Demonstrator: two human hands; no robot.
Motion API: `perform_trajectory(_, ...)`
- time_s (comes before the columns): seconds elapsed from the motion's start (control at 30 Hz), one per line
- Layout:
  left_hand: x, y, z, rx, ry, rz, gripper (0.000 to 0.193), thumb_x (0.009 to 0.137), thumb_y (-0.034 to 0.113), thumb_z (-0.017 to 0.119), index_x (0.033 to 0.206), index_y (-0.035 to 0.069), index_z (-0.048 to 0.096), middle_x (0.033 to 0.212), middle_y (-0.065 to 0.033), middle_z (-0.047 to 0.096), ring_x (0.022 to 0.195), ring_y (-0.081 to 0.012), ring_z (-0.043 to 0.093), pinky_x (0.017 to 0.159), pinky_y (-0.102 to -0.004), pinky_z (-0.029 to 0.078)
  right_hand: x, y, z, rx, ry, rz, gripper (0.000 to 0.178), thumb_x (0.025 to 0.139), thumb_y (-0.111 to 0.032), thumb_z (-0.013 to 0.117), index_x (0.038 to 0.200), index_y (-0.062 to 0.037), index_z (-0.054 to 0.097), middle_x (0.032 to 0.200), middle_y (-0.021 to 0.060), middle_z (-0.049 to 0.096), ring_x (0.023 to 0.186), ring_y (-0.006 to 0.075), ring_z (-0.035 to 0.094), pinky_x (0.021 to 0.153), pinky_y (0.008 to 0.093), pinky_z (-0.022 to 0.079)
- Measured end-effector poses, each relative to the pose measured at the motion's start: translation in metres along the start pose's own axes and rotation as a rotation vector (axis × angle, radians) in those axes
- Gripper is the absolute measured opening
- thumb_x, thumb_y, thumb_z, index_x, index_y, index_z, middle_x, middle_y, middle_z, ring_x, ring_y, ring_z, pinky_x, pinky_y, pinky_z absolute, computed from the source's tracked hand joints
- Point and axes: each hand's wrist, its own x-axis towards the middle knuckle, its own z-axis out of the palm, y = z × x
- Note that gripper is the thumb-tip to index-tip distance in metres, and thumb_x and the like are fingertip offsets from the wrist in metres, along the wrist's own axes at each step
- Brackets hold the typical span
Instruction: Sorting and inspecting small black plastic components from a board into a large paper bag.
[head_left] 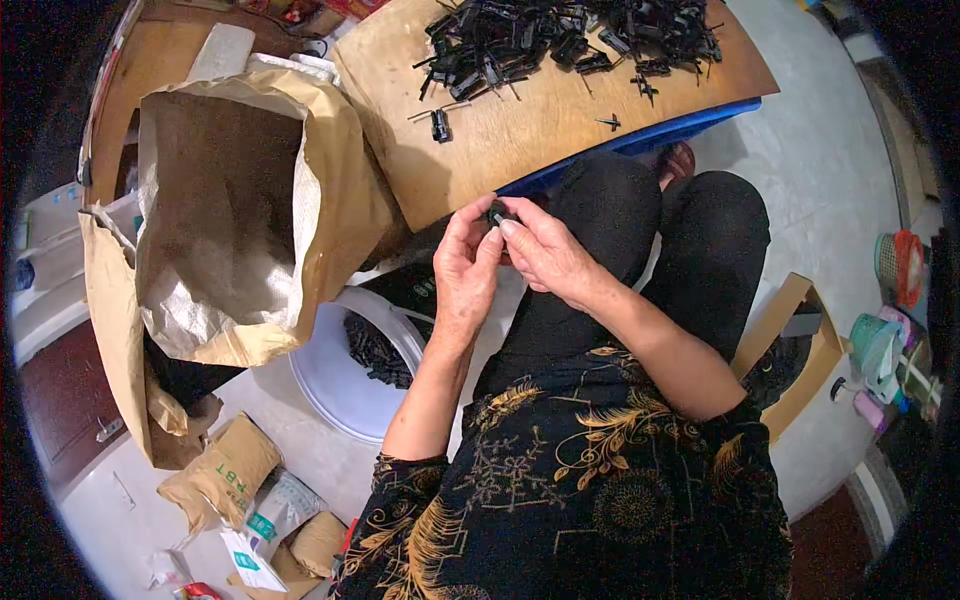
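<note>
Both my hands are up together just off the near-left corner of the wooden tabletop [455, 165], over my lap. Left hand [466, 265]: thumb and fingers pinching a small black plastic fitting [497, 213]. Right hand [552, 258]: pinching the same fitting, thumb laid along it. Two-handed tip grip, likely because the piece is tiny and needs fine control; its exact shape is mostly hidden by my fingers.

Pile of black fittings [560, 45] sits back from the near edge, running out of view at the top, probably to leave working room in front. One loose fitting [440, 126] lies toward the left edge, a cross-shaped black piece [609, 122] by the near edge.

Brown paper sack [350, 195] stands against the left edge, mouth held wide by its stiff, creased walls; lining whitish, looks woven, slightly shiny. White round bucket [312, 385] on the floor beside my left forearm, presumably for a short reach; smooth plastic, short black pieces [375, 352] heaped inside.

Tabletop: smooth, tan, visible grain, scuffed. Pile: hard, glossy, boxy bodies with thin rods poking out, tangled. Cardboard box [833, 350] on the floor to my right, matte, straight-sided, flaps up.
</note>
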Motion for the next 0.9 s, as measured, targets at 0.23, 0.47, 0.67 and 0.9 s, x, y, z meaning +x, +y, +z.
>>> perform_trajectory(0.23, -0.004, 0.0, 0.004, 0.505, 0.093, 0.329, 0.031, 0.08, -0.003, 0.051, 0.111, 0.001, 0.052, 0.101, -0.0131, 0.061, 0.087, -0.0196, 0.061, 0.073, -0.0289, 0.047, -0.002, -0.01, -0.001, 0.056, -0.059, 0.09, 0.03, 0.095, -0.022, 0.036, 0.122, -0.0096, 0.038, 0.058, -0.0059, 0.035, 0.041, 0.002, 0.027, 0.035, 0.0174, 0.023)
perform_trajectory(0.47, -0.002, 0.02, -0.004, 0.568, -0.032, 0.217, 0.031, 0.081, -0.002, 0.051, 0.111, 0.002, 0.049, 0.088, -0.0153, 0.062, 0.076, -0.0206, 0.063, 0.067, -0.03, 0.049, -0.001, -0.012, -0.009, 0.142, -0.12, 0.215, 0.029, 0.095, -0.023, 0.038, 0.121, -0.01, 0.039, 0.057, -0.0066, 0.034, 0.041, 0.0013, 0.025, 0.035, 0.018, 0.02)
perform_trajectory(0.67, -0.005, 0.038, -0.03, -0.244, -0.273, -0.224, 0.035, 0.088, 0.007, 0.047, 0.121, 0.006, 0.037, 0.084, -0.0134, 0.059, 0.063, -0.0187, 0.06, 0.055, -0.0255, 0.05, -0.01, -0.015, -0.015, 0.104, -0.223, 0.081, 0.027, 0.093, -0.023, 0.042, 0.115, -0.0073, 0.046, 0.059, -0.0075, 0.038, 0.043, 0.0002, 0.028, 0.036, 0.0163, 0.02)
perform_trajectory(0.9, -0.018, 0.047, -0.018, -0.886, -0.45, -0.349, 0.043, 0.086, 0.006, 0.05, 0.126, 0.008, 0.035, 0.09, -0.0208, 0.058, 0.065, -0.0269, 0.061, 0.058, -0.0285, 0.053, -0.018, -0.02, -0.017, 0.225, -0.317, -0.004, 0.014, 0.091, -0.02, 0.048, 0.097, -0.0083, 0.051, 0.064, -0.0063, 0.047, 0.043, -0.0006, 0.032, 0.036, 0.0147, 0.023)
